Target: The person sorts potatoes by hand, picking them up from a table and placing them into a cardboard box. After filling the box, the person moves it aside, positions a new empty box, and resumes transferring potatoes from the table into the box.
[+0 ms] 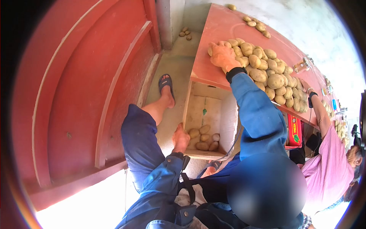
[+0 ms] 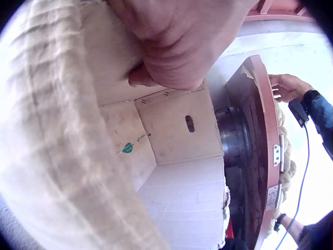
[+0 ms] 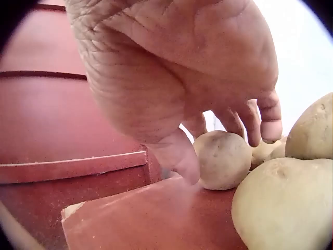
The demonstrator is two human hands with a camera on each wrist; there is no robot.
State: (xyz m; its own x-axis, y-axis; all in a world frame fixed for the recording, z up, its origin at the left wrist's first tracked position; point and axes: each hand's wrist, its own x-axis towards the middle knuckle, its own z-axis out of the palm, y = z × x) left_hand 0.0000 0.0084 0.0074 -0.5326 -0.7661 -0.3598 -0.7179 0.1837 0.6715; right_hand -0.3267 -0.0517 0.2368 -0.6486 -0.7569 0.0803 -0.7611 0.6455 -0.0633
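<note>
My left hand (image 1: 181, 138) grips the left wall of an open cardboard box (image 2: 174, 125), thumb on the inner side in the left wrist view. Several potatoes (image 1: 204, 138) lie at the bottom of that box, which stands below the table edge. At the left end of a potato pile (image 1: 263, 65), my right hand (image 1: 223, 56) reaches down over the red tabletop (image 1: 207, 36). Seen from the right wrist, its thumb and fingers curl round one potato (image 3: 223, 159) resting on the tabletop. Larger potatoes (image 3: 286, 203) sit close beside it.
Across the pile, another person's hand (image 1: 306, 86) touches the potatoes. A few potatoes (image 1: 260, 27) lie at the table's far side, near a glass jar (image 1: 302, 65). More potatoes (image 1: 185, 33) are on the floor by the wall. A red door (image 1: 84, 87) stands to the left.
</note>
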